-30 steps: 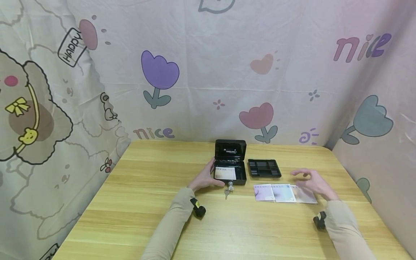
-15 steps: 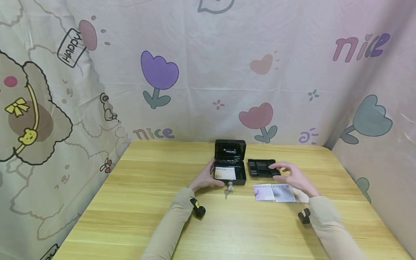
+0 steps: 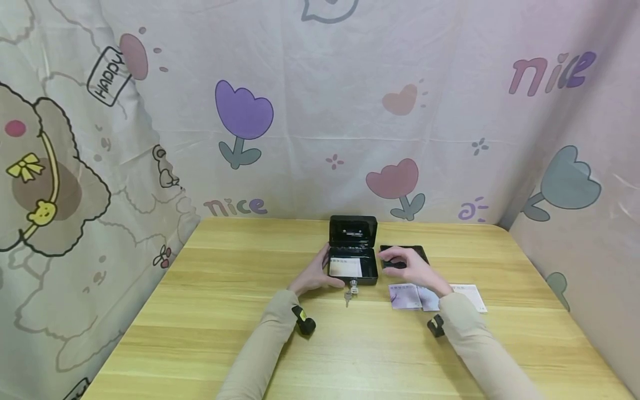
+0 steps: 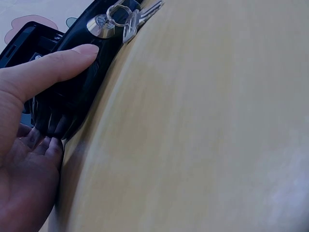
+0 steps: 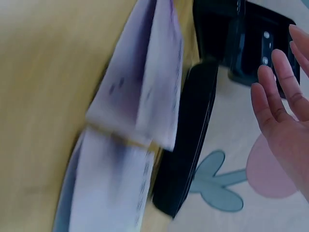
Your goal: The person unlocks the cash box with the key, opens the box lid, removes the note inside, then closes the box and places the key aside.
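Note:
A black cash box (image 3: 369, 271) stands with its lid (image 3: 352, 230) raised and a pale printed paper slip (image 3: 345, 267) lying inside. My left hand (image 3: 315, 275) grips the box's left front corner. In the left wrist view its thumb (image 4: 72, 63) lies along the front below the lock, where a key (image 4: 133, 29) hangs on a ring. Just right of the box, my right hand (image 3: 415, 269) hovers over the black compartment tray (image 3: 421, 251), fingers spread and holding nothing. Folded paper slips, one purple (image 3: 404, 297), one bluish (image 3: 427, 298), one pale (image 3: 470, 295), lie in a row before the tray.
The wooden table (image 3: 225, 316) extends to the left and in front of the box. A printed cloth backdrop (image 3: 300, 178) hangs behind the table and along its sides. The right forearm's sleeve (image 3: 465, 319) passes over part of the slip row.
My right hand has moved left from above the pale slip, across the tray, to beside the box. The left hand keeps its grip on the box.

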### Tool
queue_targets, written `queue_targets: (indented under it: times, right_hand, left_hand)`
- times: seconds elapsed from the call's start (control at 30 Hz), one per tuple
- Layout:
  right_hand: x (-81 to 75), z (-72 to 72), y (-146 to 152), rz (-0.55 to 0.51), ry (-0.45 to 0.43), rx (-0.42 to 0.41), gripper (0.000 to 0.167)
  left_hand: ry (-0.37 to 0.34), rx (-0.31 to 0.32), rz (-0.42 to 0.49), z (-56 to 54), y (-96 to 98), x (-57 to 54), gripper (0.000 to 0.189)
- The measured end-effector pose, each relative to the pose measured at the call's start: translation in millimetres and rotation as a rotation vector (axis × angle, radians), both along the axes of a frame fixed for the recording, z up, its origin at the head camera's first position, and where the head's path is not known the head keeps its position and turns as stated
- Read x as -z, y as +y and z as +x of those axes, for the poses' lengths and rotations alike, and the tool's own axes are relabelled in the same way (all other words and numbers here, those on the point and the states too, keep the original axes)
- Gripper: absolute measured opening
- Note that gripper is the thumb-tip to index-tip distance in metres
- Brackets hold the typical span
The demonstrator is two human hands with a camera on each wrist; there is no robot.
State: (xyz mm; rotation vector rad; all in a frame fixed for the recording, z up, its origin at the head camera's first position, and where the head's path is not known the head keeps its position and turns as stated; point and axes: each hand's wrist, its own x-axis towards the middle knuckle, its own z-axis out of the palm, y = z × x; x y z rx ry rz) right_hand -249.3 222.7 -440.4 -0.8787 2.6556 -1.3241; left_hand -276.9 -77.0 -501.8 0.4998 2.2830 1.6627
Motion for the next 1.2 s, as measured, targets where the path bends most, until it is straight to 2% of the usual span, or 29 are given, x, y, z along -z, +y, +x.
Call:
queue_targets:
  times: [0.23,0.47,0.77,1.07,1.2]
  right_hand:
    - [0.0,-8.4,-25,-0.009,-0.049,-0.033,0.038]
    - [0.0,-15.2,-51,-0.004,-0.071,-0.073,0.039]
    - [4.5,-29.0,-71,-0.039,-0.103,-0.107,0.039]
    - [16.8,-40.5,-86,-0.049,-0.113,-0.088,0.039]
    - [22.1,-43.9,-90,-0.055,-0.151,-0.083,0.039]
  left_hand:
    - [0.000,0.002,0.040,0.6,0.7,-0.1,0.127]
    - [-0.008,0.006,0.030,2.6,0.2,-1.5,0.128]
    - [0.014,0.023,0.048,1.9,0.6,-2.0,0.126]
    - [0.011,0.019,0.037,1.8,-0.4,-1.9,0.125]
    - [0.015,0.026,0.039,1.9,-0.6,-1.6,0.126]
